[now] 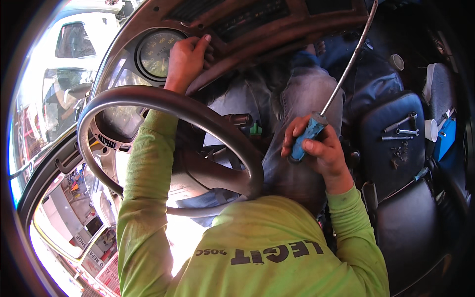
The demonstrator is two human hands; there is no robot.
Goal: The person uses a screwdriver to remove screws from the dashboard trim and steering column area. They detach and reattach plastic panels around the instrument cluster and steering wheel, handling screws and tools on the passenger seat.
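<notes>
My right hand (321,153) is closed around the blue handle of a long screwdriver (309,136). Its metal shaft points up and away to the right, with the tip in front of the dashboard's right part. Past the steering wheel (173,99), my left hand (188,59) is at the brown dashboard panel (237,37), just right of a round speedometer (159,53). Its fingers are curled at the panel's edge, the thumb sticking up; the fingertips are partly hidden. My left forearm passes over the wheel's rim.
On the black seat (391,123) at right lie several wrenches (408,131) and a small pile of screws (400,154). Another blue-handled screwdriver (413,180) lies lower. A white cup (431,130) and a blue box (445,138) stand beyond. A steering column stalk (240,120) juts out behind the wheel.
</notes>
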